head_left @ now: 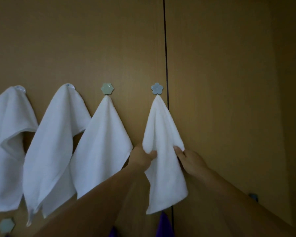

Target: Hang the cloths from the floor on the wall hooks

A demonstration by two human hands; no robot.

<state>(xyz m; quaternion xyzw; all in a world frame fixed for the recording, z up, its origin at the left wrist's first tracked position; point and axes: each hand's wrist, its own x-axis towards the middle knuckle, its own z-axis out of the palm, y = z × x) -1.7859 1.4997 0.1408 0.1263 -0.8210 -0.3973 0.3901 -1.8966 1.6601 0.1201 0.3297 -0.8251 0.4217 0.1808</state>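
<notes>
The rightmost white terry cloth (162, 127) hangs from the blue flower-shaped wall hook (157, 88), its side folds pinched by the left hand (141, 156) and right hand (190, 159), apparently to pull it straight.

My left forearm (92, 202) and right forearm (237, 194) show bare for their whole visible length; my left hand (140, 156) and right hand (192, 161) are bare too, dim in low light
</notes>
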